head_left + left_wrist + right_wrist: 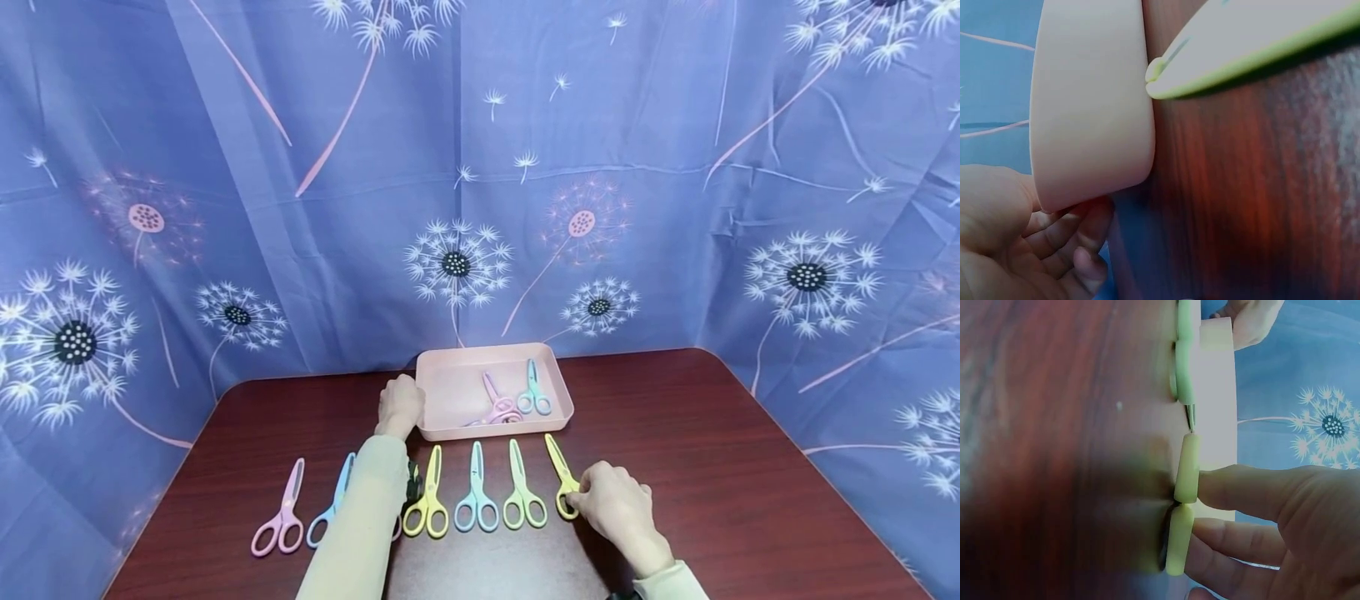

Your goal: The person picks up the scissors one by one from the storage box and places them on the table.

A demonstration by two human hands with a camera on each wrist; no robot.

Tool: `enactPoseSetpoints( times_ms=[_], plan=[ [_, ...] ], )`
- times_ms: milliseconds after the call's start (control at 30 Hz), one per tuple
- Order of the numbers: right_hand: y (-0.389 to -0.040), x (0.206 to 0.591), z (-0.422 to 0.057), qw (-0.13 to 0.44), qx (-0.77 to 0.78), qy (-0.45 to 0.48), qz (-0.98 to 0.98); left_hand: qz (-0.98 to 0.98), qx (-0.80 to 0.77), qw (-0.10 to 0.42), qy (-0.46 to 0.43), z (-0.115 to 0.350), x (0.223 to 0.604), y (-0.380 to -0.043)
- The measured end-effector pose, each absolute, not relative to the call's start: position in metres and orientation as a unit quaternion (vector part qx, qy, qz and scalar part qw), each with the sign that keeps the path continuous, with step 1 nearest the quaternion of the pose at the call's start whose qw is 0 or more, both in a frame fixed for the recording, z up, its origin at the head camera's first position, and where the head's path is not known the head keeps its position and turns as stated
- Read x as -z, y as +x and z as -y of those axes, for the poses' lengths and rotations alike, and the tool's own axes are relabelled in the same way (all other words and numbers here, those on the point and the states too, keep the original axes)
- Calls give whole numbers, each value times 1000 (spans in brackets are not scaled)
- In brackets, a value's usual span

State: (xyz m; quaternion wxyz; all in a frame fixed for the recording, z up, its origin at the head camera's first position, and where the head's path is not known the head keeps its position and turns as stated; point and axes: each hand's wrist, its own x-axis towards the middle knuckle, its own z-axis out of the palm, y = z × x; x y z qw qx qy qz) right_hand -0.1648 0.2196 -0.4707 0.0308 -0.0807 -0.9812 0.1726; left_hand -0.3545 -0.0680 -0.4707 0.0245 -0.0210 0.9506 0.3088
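Note:
My left hand (pixel 401 404) grips the left end of a pink tray (pixel 465 433). In the left wrist view, the thumb is at the rim and curled fingers lie against the outer wall (pixel 1091 106). My right hand (pixel 618 504) holds the handles of yellow scissors (pixel 557 457) at the right end of a row; its thumb and fingers touch the two yellow loops in the right wrist view. Inside the tray lie teal scissors (pixel 533 387) and pink-purple scissors (pixel 491 387), with overlapping handles that I cannot fully separate.
Along the row lie purple scissors (pixel 288 500), blue scissors (pixel 343 479), other yellow scissors (pixel 433 479), light blue scissors (pixel 477 475) and green scissors (pixel 517 471). My left forearm hides part of it. A blue dandelion curtain (pixel 360 275) hangs behind the dark red table (pixel 750 500).

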Motion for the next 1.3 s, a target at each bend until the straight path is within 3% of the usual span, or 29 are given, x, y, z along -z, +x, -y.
enactPoseSetpoints(
  times_ms=[933,1300],
  plan=[
    [-161,451,-219,53,-172,-52,982,-950,-312,18,-20,71,471,-355],
    [-179,437,-226,61,-145,-3,987,-945,-325,26,-18,71,472,-356]
  ],
)
